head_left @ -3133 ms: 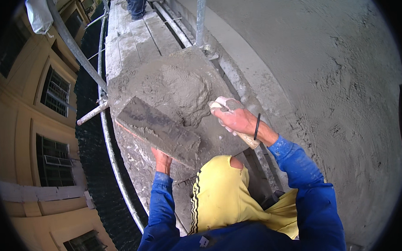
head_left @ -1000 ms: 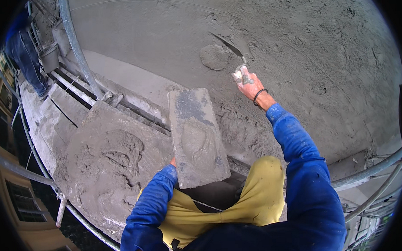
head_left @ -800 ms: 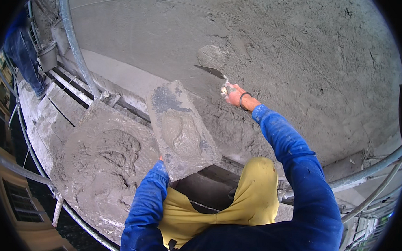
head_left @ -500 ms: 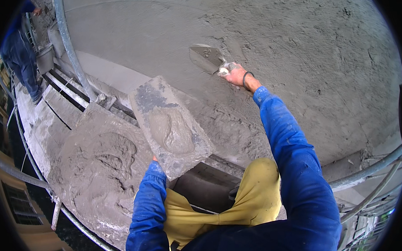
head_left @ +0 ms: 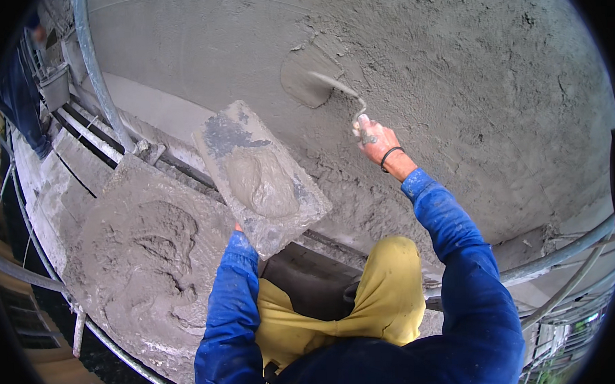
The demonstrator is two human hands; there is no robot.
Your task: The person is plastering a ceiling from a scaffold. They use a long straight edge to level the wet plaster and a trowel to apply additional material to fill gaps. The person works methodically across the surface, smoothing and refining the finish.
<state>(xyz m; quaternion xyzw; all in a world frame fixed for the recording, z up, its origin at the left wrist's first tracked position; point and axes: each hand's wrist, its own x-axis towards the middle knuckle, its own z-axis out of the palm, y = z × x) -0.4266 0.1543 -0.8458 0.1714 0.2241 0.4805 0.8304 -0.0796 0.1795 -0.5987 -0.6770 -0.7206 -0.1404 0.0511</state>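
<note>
My right hand (head_left: 379,142), with a dark band at its wrist, is closed on the handle of a trowel (head_left: 306,79). The trowel's rounded blade lies flat against the grey mortar-coated wall (head_left: 454,82). At centre left, my left hand (head_left: 238,227) supports a hawk (head_left: 239,126), a rectangular board, from beneath. Only a bit of that hand shows at the board's near left edge; its grip underneath is hidden. A mound of wet mortar (head_left: 262,183) sits on the hawk, which is held close to the wall.
A large heap of wet mortar (head_left: 142,254) covers the boards at left. Scaffold poles (head_left: 96,77) stand at upper left and run along the platform's outer edge, beyond which is a drop. A person (head_left: 21,101) stands at far left near a bucket (head_left: 56,86).
The trowel has turned from tilted to flat on the wall, its blade slightly left. My right hand has moved down and right. The hawk is still held, nearly in place.
</note>
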